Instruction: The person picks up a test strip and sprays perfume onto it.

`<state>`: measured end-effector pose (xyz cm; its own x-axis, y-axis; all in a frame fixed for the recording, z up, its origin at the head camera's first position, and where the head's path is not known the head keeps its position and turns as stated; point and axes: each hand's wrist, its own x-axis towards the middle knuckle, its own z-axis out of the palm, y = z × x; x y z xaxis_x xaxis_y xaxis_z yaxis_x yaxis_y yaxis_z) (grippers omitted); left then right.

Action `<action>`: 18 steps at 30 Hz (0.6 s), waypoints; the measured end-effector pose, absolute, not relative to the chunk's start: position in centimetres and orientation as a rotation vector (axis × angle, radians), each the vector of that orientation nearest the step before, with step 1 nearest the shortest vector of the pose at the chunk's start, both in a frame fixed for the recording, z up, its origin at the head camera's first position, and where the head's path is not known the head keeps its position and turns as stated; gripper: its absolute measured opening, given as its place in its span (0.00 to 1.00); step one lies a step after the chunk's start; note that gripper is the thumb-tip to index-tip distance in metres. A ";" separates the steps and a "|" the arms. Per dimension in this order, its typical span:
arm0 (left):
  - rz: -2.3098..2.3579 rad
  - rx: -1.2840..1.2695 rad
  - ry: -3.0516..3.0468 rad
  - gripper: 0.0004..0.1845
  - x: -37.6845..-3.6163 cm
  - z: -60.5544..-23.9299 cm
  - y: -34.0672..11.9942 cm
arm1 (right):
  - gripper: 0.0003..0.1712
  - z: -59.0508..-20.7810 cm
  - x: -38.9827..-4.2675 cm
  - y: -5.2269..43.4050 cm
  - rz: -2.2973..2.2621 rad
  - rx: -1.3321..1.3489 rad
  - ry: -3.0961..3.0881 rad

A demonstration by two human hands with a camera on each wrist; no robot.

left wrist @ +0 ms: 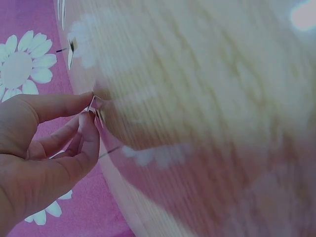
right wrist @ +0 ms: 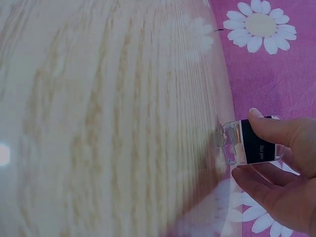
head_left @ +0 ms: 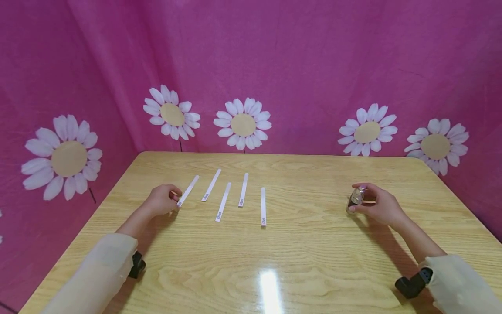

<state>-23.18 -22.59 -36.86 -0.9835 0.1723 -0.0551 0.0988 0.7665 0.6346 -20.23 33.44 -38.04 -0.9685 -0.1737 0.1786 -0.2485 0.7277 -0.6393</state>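
Note:
At the table's left my left hand (head_left: 162,200) pinches the near end of the leftmost white paper strip (head_left: 189,189) between thumb and index finger. The left wrist view shows that end edge-on at the fingertips of the left hand (left wrist: 54,138). On the right, my right hand (head_left: 382,207) grips a small glass bottle (head_left: 356,198), thumb on one side and fingers on the other. A black label with pale lettering wraps the bottle (right wrist: 259,143) in the right wrist view. I cannot tell whether its base touches the table.
Several more white strips (head_left: 243,189) with small dark print at their near ends lie spread to the right of the left hand. The wooden table (head_left: 306,261) is glossy, with a bright reflection near its front. A pink curtain (head_left: 298,65) with daisies hangs behind.

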 end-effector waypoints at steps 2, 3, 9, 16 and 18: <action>1.024 0.207 2.838 0.19 -23.2 -36.9 -22.5 | 0.37 -38.0 -20.2 33.5 1.072 0.347 -2.823; 1.034 0.200 2.832 0.19 -23.2 -36.9 -22.5 | 0.37 -38.1 -20.2 33.5 1.072 0.344 -2.826; 1.046 0.148 2.824 0.16 -23.4 -36.9 -22.2 | 0.37 -38.1 -20.1 33.4 1.084 0.356 -2.810; 1.037 0.086 2.826 0.15 -23.5 -36.7 -21.9 | 0.38 -38.0 -20.1 33.1 1.092 0.333 -2.813; 1.067 0.075 2.802 0.15 -23.5 -36.7 -21.8 | 0.37 -38.0 -20.1 33.1 1.100 0.304 -2.824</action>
<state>-23.52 -21.82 -36.69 -0.9887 0.0969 -0.1148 -0.0040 0.7467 0.6651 -20.12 33.05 -38.04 -0.9755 -0.1502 0.1608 -0.2194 0.7198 -0.6586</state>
